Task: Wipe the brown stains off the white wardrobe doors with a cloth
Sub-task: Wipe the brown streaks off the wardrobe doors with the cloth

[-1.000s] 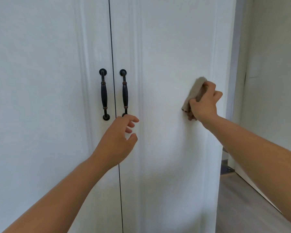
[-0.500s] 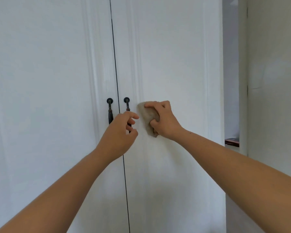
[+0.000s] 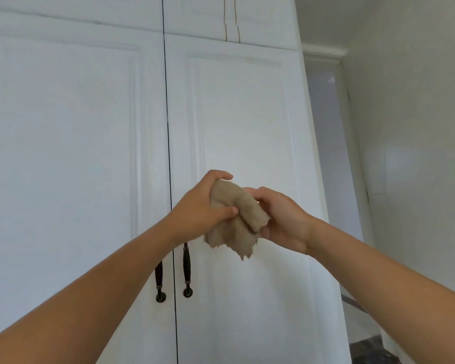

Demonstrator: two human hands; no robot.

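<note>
We grip beige cloth (image 3: pixel 234 222) in both hands, just right of door seam (image 3: pixel 168 153), before right wardrobe door (image 3: pixel 247 114). Left hand (image 3: pixel 200 208) fingers (image 3: pixel 221 176) curl over cloth top, thumb pinching front. Right hand (image 3: pixel 281 219) fingers (image 3: pixel 258 191) clench cloth's right side. Cloth touching door or not: cannot tell. Dark handles (image 3: pixel 186 269) flank seam below; our left forearm hides their tops.

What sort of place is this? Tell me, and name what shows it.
Likely a bedroom or hallway in a home: tall white wardrobe doors with dark handles, a plain wall beside them, and a doorway between.
</note>
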